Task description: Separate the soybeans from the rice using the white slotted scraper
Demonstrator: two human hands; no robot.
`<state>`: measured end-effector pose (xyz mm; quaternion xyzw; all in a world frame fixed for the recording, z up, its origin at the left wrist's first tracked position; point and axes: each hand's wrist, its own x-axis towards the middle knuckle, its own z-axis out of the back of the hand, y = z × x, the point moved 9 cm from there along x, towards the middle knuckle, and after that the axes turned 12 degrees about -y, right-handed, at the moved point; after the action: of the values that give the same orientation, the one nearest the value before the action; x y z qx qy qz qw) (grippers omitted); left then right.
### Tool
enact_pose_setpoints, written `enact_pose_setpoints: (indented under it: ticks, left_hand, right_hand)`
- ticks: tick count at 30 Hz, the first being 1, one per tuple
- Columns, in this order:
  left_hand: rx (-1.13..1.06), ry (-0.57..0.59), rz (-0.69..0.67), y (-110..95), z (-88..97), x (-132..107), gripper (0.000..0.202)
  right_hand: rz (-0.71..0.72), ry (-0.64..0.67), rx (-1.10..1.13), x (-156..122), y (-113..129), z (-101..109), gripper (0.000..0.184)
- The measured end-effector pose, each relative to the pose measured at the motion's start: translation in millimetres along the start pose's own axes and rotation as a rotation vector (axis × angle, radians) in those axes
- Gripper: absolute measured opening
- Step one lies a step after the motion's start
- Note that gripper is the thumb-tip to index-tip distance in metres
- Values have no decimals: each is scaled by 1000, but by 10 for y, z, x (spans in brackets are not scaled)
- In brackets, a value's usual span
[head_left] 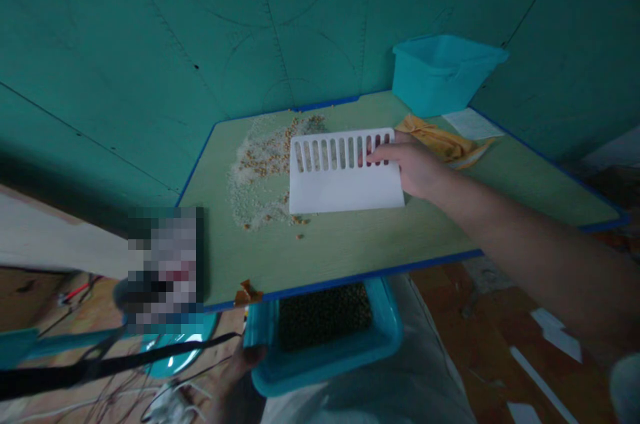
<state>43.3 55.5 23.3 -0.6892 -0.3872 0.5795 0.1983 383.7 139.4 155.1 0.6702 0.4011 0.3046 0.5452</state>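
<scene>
My right hand grips the right end of a white slotted plastic board, its fingers showing through the slots. The board is tilted over the green-topped table, partly covering a spread of white grains mixed with yellow kernels. At the lower left, my left hand is closed on the left rim of a teal basin, thumb over the edge. Below the table's front edge, this basin holds small dark greenish grains. Much of my left hand is dark, so its fingers are partly hidden.
A teal bin stands at the table's back right, near an orange cloth and a white sheet. Brown tape sticks to the front edge. A black strap crosses the lower left; cables lie on the floor. A green wall rises behind.
</scene>
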Motion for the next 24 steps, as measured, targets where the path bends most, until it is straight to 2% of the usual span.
enact_pose_setpoints:
  ticks: [9, 19, 24]
  left_hand:
    - [68, -6, -25, -28, -24, 22, 39]
    - [-4, -57, -1, -7, 101, 48, 33]
    - [-19, -52, 8, -12, 39, 24, 33]
  right_hand:
    - [-29, 40, 34, -55, -1, -52, 15]
    - [-64, 65, 18, -78, -58, -85, 17]
    - [-100, 97, 17, -129, -108, -174, 18]
